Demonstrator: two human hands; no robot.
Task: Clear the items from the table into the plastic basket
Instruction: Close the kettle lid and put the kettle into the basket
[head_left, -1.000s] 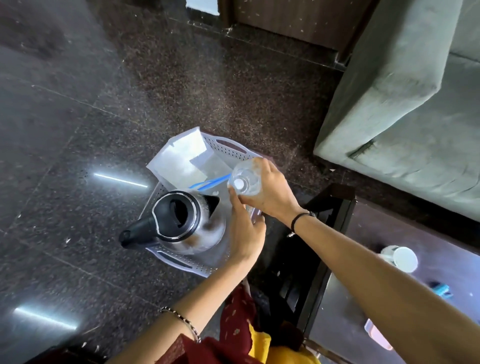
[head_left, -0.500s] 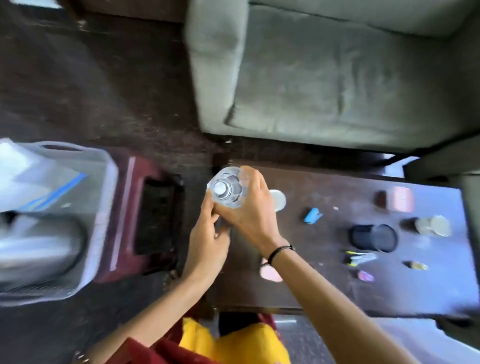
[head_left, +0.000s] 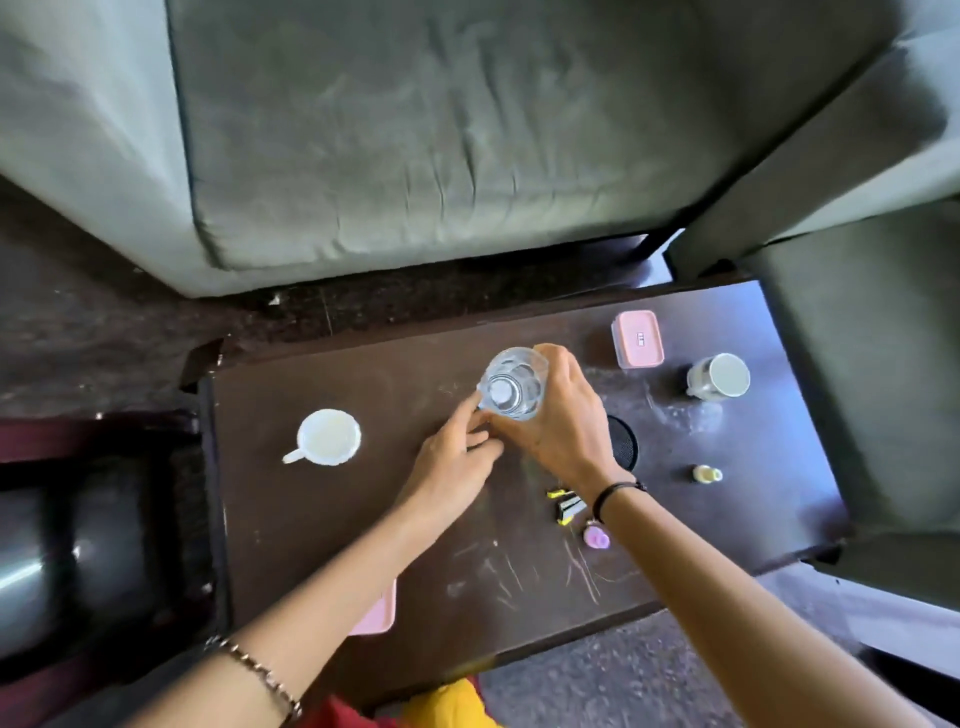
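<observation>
My right hand (head_left: 556, 426) grips a clear water bottle (head_left: 511, 384) from above, over the middle of the dark wooden table (head_left: 291, 525). My left hand (head_left: 457, 462) presses against the bottle's lower side, index finger on it. On the table lie a white cup (head_left: 328, 436), a pink lidded box (head_left: 638, 339), a tipped jar with a white lid (head_left: 719, 376), a small yellow bottle (head_left: 706, 473), yellow-black clips (head_left: 563, 504) and a small pink object (head_left: 596, 538). A black round item (head_left: 626, 441) is half hidden behind my right wrist. The basket itself is out of view.
A grey-green sofa (head_left: 415, 130) runs along the table's far side and an armchair (head_left: 857, 364) stands at its right end. A steel kettle (head_left: 31, 571), blurred, shows at the left edge beside a dark red stool (head_left: 78, 431). A flat pink piece (head_left: 376, 613) lies under my left forearm.
The view has swung right from the basket and kettle to the table. Both hands have carried the bottle from over the basket to above the table's middle.
</observation>
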